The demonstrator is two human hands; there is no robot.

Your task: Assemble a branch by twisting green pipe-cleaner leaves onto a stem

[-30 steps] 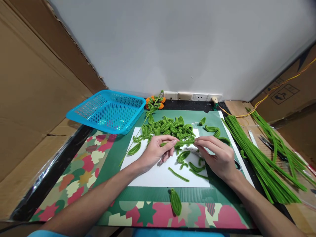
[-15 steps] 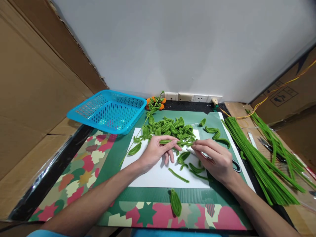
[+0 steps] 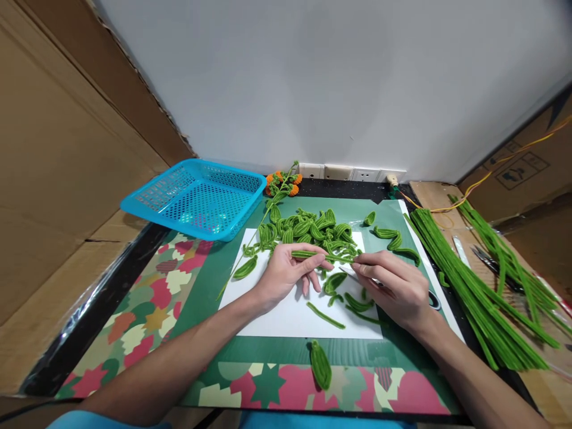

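Two bare hands pinching, fingertips toward each other.
The left hand (image 3: 292, 271) presses its thumb toward the index finger, other fingers loosely bent below that pinch; the right hand (image 3: 395, 285), back turned upward, closes thumb and fingertips. Behind each grip, the left forearm (image 3: 187, 347) and right forearm (image 3: 473, 366) slant inward.

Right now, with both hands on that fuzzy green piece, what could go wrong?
The scissor blade by the right hand points toward the left hand, so it might nick skin or the fuzzy green piece. The looped green leaf lying near the front edge could be brushed off.
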